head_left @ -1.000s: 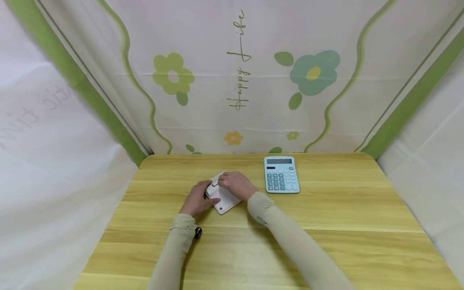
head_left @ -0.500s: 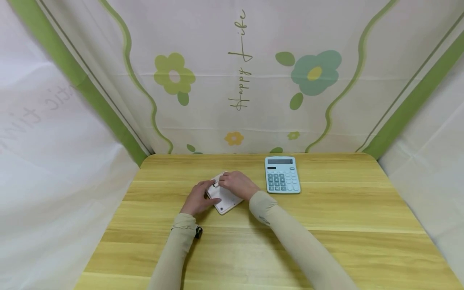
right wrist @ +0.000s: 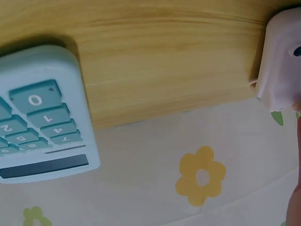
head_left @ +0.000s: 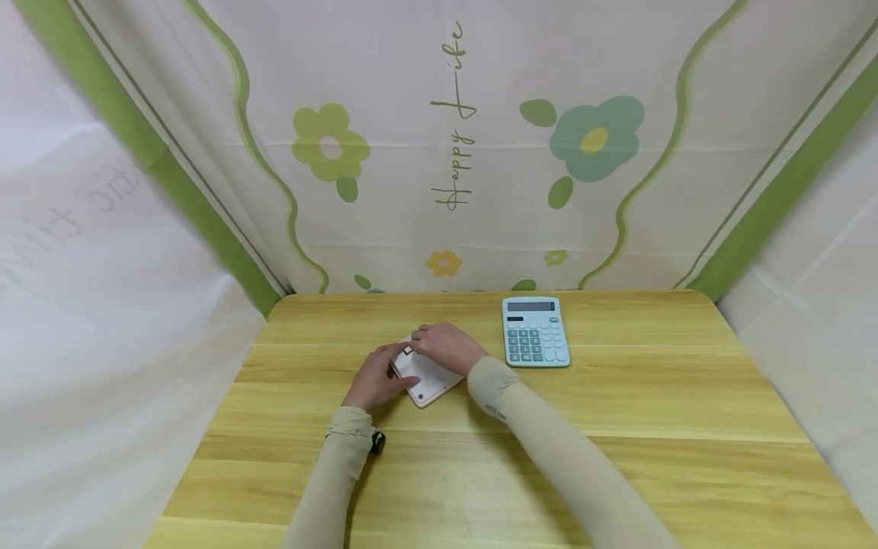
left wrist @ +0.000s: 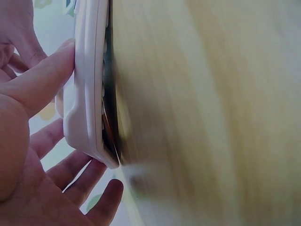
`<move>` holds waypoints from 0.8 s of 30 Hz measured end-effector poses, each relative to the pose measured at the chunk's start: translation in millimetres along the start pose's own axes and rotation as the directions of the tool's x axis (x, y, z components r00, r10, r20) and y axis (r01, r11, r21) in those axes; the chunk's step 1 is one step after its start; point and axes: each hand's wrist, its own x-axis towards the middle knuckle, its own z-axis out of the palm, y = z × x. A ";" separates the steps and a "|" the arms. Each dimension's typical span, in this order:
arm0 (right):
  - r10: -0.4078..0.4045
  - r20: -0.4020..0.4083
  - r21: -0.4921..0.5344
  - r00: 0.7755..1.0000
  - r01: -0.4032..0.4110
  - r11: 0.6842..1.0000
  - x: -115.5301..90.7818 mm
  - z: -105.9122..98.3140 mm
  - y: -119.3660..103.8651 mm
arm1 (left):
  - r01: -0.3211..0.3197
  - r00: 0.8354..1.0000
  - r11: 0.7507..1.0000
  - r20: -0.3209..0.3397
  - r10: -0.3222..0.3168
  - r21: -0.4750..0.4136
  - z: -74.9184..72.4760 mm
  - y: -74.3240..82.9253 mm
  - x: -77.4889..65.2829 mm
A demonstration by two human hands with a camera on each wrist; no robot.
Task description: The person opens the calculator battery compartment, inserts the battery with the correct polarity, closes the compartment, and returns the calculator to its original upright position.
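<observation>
A pale pink calculator (head_left: 432,379) lies face down; key edges show along its underside in the left wrist view. My left hand (head_left: 373,379) grips its left end, thumb on the back and fingers around the edge. In the left wrist view that hand (left wrist: 37,136) holds the calculator (left wrist: 87,94) tilted close over the table. My right hand (head_left: 449,348) bends its fingers over the far part of the back, right at a small dark-edged slot (head_left: 408,350). What those fingertips pinch is hidden. Only a sliver of the right hand (right wrist: 295,202) shows in the right wrist view.
A light blue calculator (head_left: 535,332) lies face up near the table's back edge, right of my right hand. The wooden table (head_left: 617,412) ends at a flower-printed curtain (head_left: 439,152). White cloth (head_left: 103,343) hangs at both sides.
My right fingers shift slightly up and left over the slot, and less of the slot shows now. The left hand keeps its hold; the blue calculator stays put.
</observation>
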 end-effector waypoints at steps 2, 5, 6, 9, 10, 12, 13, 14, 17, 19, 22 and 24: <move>0.006 0.014 0.026 1.000 -0.007 1.000 0.9 0.8 0.6 | -0.001 1.000 1.000 -0.003 0.001 -0.002 0.3 0.0 -0.1; 0.018 0.037 0.066 0.999 -0.020 0.998 1.3 0.9 1.4 | -0.004 1.000 1.000 -0.005 0.004 -0.008 0.7 -0.9 0.4; 0.020 0.040 0.080 0.999 -0.023 0.997 1.3 1.2 1.8 | -0.007 1.000 1.000 -0.005 0.007 -0.009 0.9 -1.2 0.7; 0.020 0.047 0.097 0.999 -0.025 0.995 1.0 1.5 2.6 | -0.007 1.000 1.000 -0.004 0.007 -0.013 1.8 -2.4 2.0; 0.018 0.044 0.099 0.999 -0.023 0.995 1.2 1.7 3.2 | -0.007 1.000 1.000 -0.006 0.007 -0.015 1.9 -2.3 2.5; 0.021 0.037 0.110 0.999 -0.025 0.994 1.6 2.5 3.9 | 0.002 1.000 1.000 -0.004 -0.002 -0.019 1.5 -1.7 3.3; 0.025 0.034 0.118 0.999 -0.029 0.993 1.8 2.7 4.3 | 0.008 1.000 1.000 -0.004 -0.008 -0.022 1.3 -1.2 3.5; 0.032 0.031 0.134 0.999 -0.035 0.990 1.9 3.1 4.8 | 0.012 1.000 1.000 -0.004 -0.012 -0.024 1.1 -0.9 3.6; 0.050 0.015 0.190 0.999 -0.051 0.980 1.8 4.7 5.7 | 0.014 1.000 1.000 -0.007 -0.014 -0.021 0.6 0.4 2.8; 0.055 0.007 0.219 0.998 -0.055 0.974 1.3 5.7 6.0 | 0.009 1.000 1.000 -0.012 -0.009 -0.017 0.5 0.8 1.8; 0.054 0.000 0.233 0.999 -0.053 0.971 0.3 6.4 5.9 | 0.004 1.000 1.000 -0.016 -0.005 -0.016 0.2 1.5 0.1; 0.059 -0.001 0.244 0.998 -0.057 0.968 -0.4 6.5 5.7 | 0.009 1.000 1.000 -0.018 -0.009 -0.021 0.1 1.8 -0.6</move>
